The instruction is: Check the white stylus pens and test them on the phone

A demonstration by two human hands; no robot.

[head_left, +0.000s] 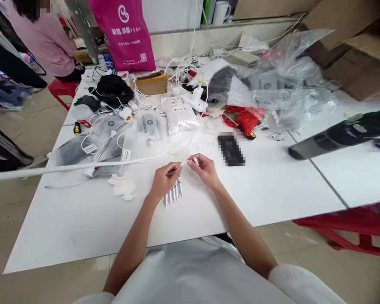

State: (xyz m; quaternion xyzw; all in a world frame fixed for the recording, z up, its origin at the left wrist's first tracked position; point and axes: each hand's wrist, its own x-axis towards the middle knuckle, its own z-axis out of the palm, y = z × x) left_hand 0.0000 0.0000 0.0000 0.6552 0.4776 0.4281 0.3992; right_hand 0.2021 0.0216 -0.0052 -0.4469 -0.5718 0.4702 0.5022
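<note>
Two hands together, left hand (pixel 163 181), right hand (pixel 205 171), pinching white cable (pixel 145 158), white pouch (pixel 179 114) beyond

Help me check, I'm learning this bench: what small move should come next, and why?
Probably lay the small white piece from your right hand beside the row of white tubes, since they lie side by side just below your left hand and look alike.

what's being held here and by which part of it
The right hand pinches a small white cylindrical piece by its end between the fingertips; the left hand holds its thin far end, too small to identify.
</note>
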